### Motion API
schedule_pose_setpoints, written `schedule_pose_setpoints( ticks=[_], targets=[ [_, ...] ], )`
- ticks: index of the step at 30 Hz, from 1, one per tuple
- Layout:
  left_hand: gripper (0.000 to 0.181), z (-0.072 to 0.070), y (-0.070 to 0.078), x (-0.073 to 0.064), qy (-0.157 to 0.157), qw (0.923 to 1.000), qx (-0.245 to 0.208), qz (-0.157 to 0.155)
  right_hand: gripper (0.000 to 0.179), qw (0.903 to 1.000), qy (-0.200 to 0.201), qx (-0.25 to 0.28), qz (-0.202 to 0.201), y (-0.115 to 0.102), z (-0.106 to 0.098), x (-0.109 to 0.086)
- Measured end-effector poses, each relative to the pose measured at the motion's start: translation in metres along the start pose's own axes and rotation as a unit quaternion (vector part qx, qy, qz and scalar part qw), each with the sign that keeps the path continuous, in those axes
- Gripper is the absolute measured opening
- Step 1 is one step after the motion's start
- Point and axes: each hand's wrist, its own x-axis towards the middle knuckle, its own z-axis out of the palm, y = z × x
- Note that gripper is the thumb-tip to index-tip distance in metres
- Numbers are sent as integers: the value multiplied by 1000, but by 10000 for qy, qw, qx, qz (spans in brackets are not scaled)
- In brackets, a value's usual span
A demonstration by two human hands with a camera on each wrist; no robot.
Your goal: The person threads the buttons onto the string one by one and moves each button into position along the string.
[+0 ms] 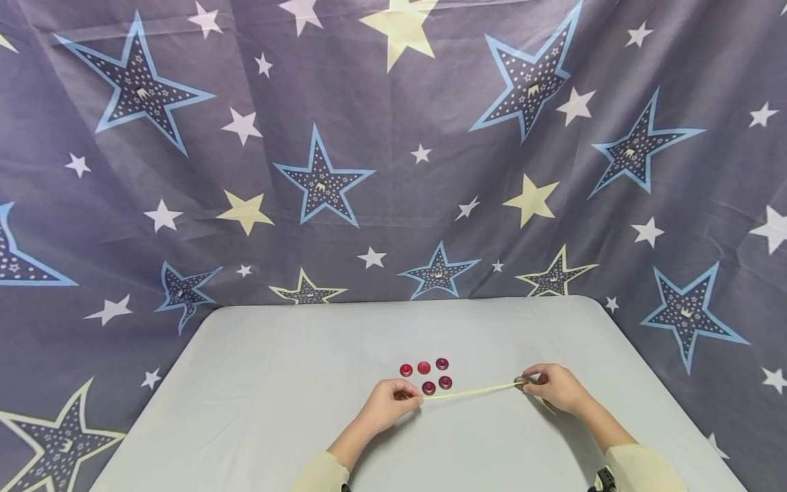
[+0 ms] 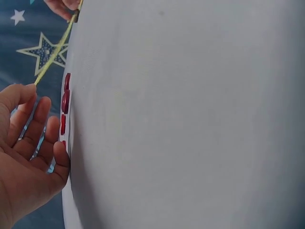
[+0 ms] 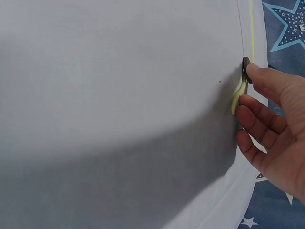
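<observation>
My left hand (image 1: 386,407) pinches one end of a yellow string (image 1: 473,392) between thumb and forefinger, its other fingers loosely bent. The string runs nearly straight above the table to my right hand (image 1: 556,388). There, thumb and fingertips pinch a dark brown button (image 1: 520,383), seen edge-on as a dark disc (image 3: 246,69) in the right wrist view. A short string tail (image 3: 236,101) hangs past the button by the fingers. Whether the string passes through a hole is hard to tell. Just beyond my left hand lie several round buttons, red (image 1: 423,367) and dark red (image 1: 445,383).
A white-covered table (image 1: 277,383) lies under both hands. Behind it and at its sides hangs a grey-purple curtain (image 1: 369,89) printed with stars. Cream sleeves (image 1: 642,468) cover the forearms, and a dark strap (image 1: 605,480) shows at the right wrist.
</observation>
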Motion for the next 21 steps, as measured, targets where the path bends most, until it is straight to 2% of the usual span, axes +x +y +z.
schedule_pose_setpoints(
  ticks=[5, 15, 21],
  targets=[
    [10, 0, 0, 0, -16, 9999, 21, -136, 23, 9998, 188, 13, -63, -3, 1, 0],
    [10, -1, 3, 1, 6, 10000, 13, -86, 18, 9983, 484, -51, -318, -22, -1, 6],
    [10, 0, 4, 2, 28, 10000, 13, -88, 17, 9972, 532, 244, -457, -39, 2, 11]
  ],
)
